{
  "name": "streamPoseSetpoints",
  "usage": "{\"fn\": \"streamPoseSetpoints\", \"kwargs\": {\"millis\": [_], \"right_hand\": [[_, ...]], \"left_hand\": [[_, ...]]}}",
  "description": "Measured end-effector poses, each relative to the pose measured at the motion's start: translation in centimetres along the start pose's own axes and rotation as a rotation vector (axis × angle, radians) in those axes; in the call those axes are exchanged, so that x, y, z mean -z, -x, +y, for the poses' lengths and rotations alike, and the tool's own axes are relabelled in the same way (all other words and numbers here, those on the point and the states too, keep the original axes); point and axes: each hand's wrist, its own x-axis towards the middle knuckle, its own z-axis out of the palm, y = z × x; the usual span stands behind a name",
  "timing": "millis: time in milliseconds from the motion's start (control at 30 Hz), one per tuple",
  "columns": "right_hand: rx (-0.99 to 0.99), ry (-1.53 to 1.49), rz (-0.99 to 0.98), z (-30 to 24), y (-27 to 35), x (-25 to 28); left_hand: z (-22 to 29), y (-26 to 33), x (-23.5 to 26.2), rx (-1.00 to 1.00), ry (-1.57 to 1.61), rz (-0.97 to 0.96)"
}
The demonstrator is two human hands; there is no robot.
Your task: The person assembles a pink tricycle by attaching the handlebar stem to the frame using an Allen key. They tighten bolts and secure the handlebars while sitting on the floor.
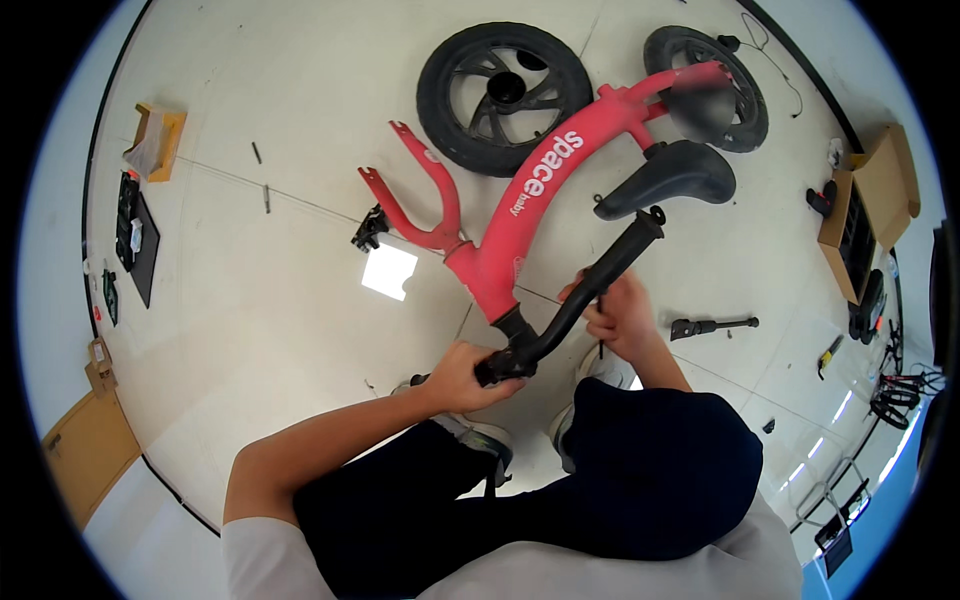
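A red balance bike frame (545,185) lies on the floor in front of me, its fork (443,205) pointing away with no wheel between the prongs. The black handlebar (590,292) joins the frame's near end and slants up to the right. My left hand (463,378) is closed round the handlebar near its clamp; the grip's far side is hidden. Under the bar's right half, my right hand (625,315) has its fingers curled around a thin dark rod (601,335), possibly a hex key. The black saddle (675,180) is attached to the frame.
A loose black wheel (440,125) lies beyond the fork; another wheel (748,125) is at the frame's far end. To the right are a black seat-post-like part (712,327), a yellow knife (829,356) and an open cardboard box (840,235). A yellow box (170,145) stands far left.
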Motion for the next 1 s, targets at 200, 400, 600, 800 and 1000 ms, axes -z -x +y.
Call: {"fn": "streamPoseSetpoints", "kwargs": {"millis": [200, 400, 600, 800, 1000], "right_hand": [[0.185, -0.049, -0.134, -1.9, 0.5, -2.6], [0.367, 0.509, -0.454, -4.2, 3.7, -7.3], [0.662, 1.206, -0.560, -7.6, 6.4, -14.9], [0.753, 1.111, -0.422, -9.0, 4.8, -14.2], [0.611, 1.281, -0.468, -9.9, 4.4, -16.4]], "left_hand": [[-2.2, -1.0, -0.7, -0.044, -0.097, -0.033], [-2.6, -3.2, -1.6, -0.166, -0.015, -0.130], [0.0, -6.3, -1.2, -0.390, -0.072, -0.200], [3.5, -8.1, -0.1, -0.342, 0.029, -0.039], [3.2, -7.2, -1.1, -0.424, 0.202, 0.219]]}}
